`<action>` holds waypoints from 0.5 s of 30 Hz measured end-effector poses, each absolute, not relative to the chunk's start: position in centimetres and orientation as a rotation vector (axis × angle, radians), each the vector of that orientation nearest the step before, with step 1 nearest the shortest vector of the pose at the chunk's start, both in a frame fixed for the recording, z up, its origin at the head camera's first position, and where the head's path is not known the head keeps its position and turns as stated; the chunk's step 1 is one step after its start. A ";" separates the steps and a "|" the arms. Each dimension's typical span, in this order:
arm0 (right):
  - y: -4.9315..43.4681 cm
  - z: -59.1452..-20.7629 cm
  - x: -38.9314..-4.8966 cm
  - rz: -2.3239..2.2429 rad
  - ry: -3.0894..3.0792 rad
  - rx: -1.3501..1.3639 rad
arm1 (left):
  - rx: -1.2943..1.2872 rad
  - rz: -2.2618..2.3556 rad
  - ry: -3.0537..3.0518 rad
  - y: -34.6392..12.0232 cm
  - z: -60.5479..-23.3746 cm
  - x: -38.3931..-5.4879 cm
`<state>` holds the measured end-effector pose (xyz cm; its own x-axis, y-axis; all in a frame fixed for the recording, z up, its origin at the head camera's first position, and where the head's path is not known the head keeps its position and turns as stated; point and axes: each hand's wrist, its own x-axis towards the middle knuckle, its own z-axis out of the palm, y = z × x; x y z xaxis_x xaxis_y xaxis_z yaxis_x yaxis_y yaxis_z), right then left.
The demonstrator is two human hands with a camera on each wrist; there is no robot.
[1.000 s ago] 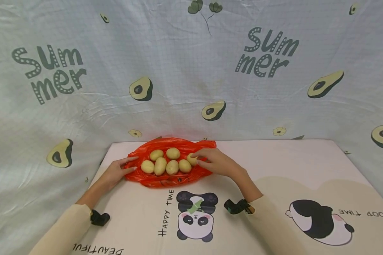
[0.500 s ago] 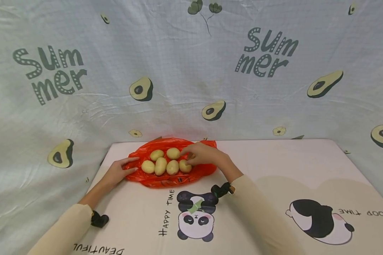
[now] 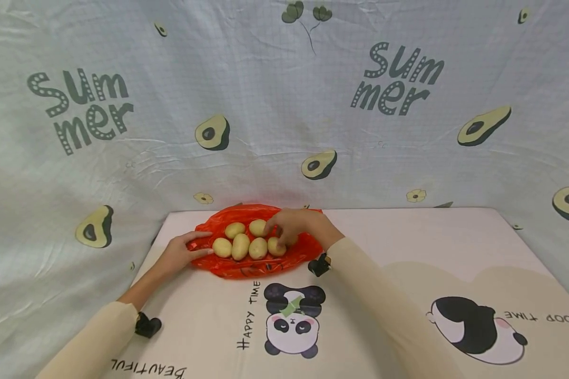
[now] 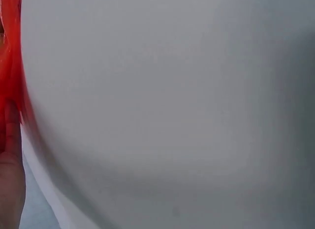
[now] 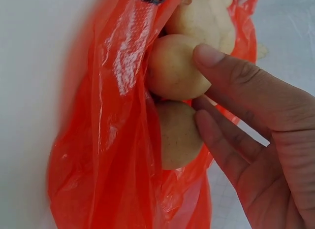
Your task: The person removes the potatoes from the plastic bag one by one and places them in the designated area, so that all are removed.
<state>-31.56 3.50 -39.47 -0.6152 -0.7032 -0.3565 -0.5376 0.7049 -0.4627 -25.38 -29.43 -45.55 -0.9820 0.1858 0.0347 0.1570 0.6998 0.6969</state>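
Several pale yellow potatoes [image 3: 240, 247] lie close together on a red plastic bag [image 3: 242, 271] at the table's far side in the head view. My left hand [image 3: 177, 253] rests at the bag's left edge, thumb and fingers extended over the plastic. My right hand [image 3: 296, 223] is over the right end of the group and partly covers the rightmost potato [image 3: 292, 240]. In the right wrist view, its thumb touches one potato [image 5: 177, 66], and another fingertip is right at the lower potato [image 5: 178, 135]. The left wrist view catches only a strip of red plastic [image 4: 11, 56] and part of the hand.
The pale table [image 3: 208, 316] carries printed pandas and lettering. Close behind the bag hangs a white cloth [image 3: 265, 105] printed with avocados. Black wrist cameras sit on both wrists, the right one [image 3: 320, 265] just beside the bag's lower right edge.
My right hand has come off the rightmost potato and shifted left over its neighbours. My left hand has stayed at the bag's left edge, and the potatoes lie as before.
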 end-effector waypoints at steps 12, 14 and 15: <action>3.4 -39.9 -32.6 -0.364 2.326 -0.969 | 0.248 1.151 2.860 -29.0 -46.5 -24.9; 3.8 -40.1 -32.9 -0.416 2.295 -0.964 | 0.245 1.161 2.855 -28.9 -46.4 -24.7; 4.0 -40.3 -33.0 -0.442 2.279 -0.959 | 0.243 1.160 2.853 -28.9 -46.5 -24.7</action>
<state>-33.05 4.02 -40.29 -0.5449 -0.7298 -0.4128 -0.5225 0.6806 -0.5135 -24.68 -28.89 -46.46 -0.9863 0.1647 0.0106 0.1254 0.7060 0.6970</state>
